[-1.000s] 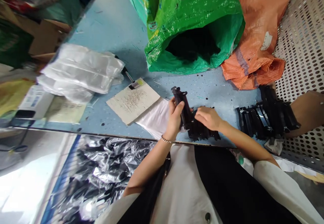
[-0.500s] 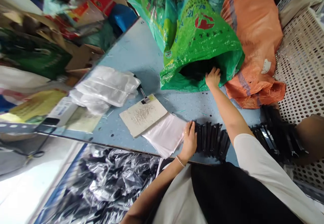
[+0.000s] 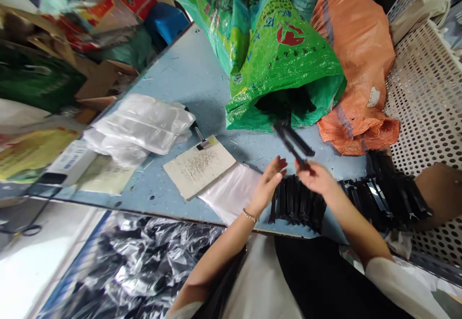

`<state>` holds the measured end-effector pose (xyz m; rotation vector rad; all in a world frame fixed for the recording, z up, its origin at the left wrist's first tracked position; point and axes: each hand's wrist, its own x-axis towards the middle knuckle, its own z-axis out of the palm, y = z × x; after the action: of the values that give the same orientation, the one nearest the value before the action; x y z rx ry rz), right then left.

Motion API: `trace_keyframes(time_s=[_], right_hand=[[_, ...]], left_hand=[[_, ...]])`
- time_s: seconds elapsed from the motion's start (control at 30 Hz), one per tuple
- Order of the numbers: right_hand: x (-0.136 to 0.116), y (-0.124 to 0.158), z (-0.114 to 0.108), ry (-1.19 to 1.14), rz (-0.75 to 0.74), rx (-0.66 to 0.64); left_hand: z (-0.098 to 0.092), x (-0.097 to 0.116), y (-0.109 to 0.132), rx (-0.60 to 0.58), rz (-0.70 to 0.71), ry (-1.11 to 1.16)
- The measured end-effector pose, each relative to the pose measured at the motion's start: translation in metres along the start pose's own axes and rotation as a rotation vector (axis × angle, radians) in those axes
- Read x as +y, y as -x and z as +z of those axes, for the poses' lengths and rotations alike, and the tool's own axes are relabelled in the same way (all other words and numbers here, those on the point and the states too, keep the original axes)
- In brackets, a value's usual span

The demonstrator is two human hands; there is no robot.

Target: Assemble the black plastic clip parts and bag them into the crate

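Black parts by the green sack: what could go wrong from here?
The black part in the right hand overlaps the rim of the green sack in this view, so it might snag. The row of black parts lies close to the near edge of the table, so a brush might push some off.

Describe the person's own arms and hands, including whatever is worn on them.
The left grip and the right grip are bare hands without gloves; blur leaves any rings uncertain. A pale, beaded-looking bracelet circles the left wrist, while none shows on the right. Both forearms are uncovered, below short, whitish sleeves.
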<state>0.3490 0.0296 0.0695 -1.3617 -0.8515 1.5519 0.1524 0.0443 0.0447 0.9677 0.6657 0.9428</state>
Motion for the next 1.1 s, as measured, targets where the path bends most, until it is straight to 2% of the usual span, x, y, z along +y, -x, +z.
trace_keyframes(time_s=[0.07, 0.13, 0.17, 0.2, 0.23, 0.3, 0.33, 0.37, 0.4, 0.47, 0.57, 0.67, 0.7, 0.77, 0.87, 0.97, 1.1], right_hand=[[0.031, 0.041, 0.02, -0.178, 0.112, -0.312], [0.046, 0.067, 0.03, -0.096, 0.199, -0.481], [0.046, 0.074, 0.03, 0.02, 0.191, -0.457], [0.04, 0.078, 0.028, 0.171, 0.136, -0.359], [0.031, 0.08, 0.024, 0.343, 0.033, -0.205], [0.008, 0.076, 0.015, 0.687, -0.271, 0.135], [-0.004, 0.072, 0.012, 0.843, -0.422, 0.229], [-0.014, 0.066, 0.01, 0.978, -0.541, 0.252], [-0.022, 0.06, 0.01, 1.086, -0.627, 0.226], [-0.03, 0.048, 0.015, 1.201, -0.701, 0.108], [-0.029, 0.04, 0.029, 1.117, -0.63, -0.001], [-0.016, 0.049, 0.044, 1.005, -0.484, -0.075], [-0.01, 0.055, 0.05, 1.034, -0.488, -0.106], [0.005, 0.071, 0.06, 1.157, -0.59, -0.154], [0.031, 0.092, 0.073, 1.266, -0.716, -0.128], [0.051, 0.106, 0.078, 1.254, -0.714, -0.078], [0.065, 0.118, 0.079, 1.291, -0.672, -0.116]], left_hand=[[0.012, 0.012, -0.008, -0.095, -0.042, 0.188], [0.02, 0.022, -0.006, -0.131, -0.091, 0.213], [0.022, 0.026, -0.001, -0.12, -0.114, 0.167], [0.024, 0.029, 0.005, -0.087, -0.129, 0.103], [0.026, 0.032, 0.012, -0.047, -0.138, 0.037], [0.028, 0.037, 0.026, 0.021, -0.145, -0.054], [0.029, 0.039, 0.033, 0.034, -0.15, -0.078], [0.03, 0.041, 0.039, 0.033, -0.157, -0.092], [0.031, 0.042, 0.044, 0.023, -0.165, -0.108], [0.031, 0.043, 0.052, 0.025, -0.164, -0.149], [0.024, 0.042, 0.056, 0.073, -0.137, -0.196], [0.013, 0.041, 0.053, 0.164, -0.112, -0.17], [0.01, 0.041, 0.052, 0.21, -0.1, -0.154], [0.006, 0.041, 0.051, 0.291, -0.093, -0.122], [0.006, 0.039, 0.055, 0.317, -0.13, -0.071], [0.009, 0.033, 0.065, 0.316, -0.149, -0.048], [0.003, 0.023, 0.078, 0.309, -0.213, -0.07]])
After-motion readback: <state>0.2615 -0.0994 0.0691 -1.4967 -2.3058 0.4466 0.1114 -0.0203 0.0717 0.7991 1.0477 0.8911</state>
